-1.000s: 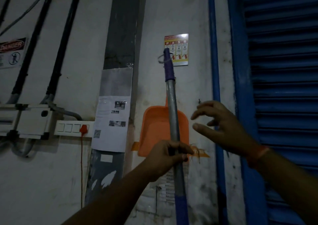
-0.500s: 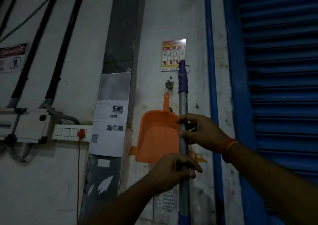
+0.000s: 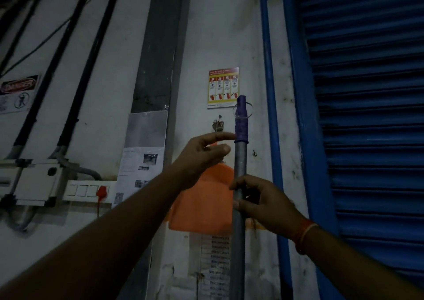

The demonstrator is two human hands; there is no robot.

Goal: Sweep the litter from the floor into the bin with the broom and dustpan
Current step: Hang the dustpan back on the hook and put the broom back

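Released from the grey metal broom handle [image 3: 239, 185] at frame centre, left hand [image 3: 202, 160] rises open toward the hanging orange plastic dustpan [image 3: 204, 203]; right hand [image 3: 263, 201] clasps the handle, best kept steady while unhooking.

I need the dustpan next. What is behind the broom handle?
Behind the broom handle hangs the orange dustpan on the wall. The left hand covers its top, hiding its hook.
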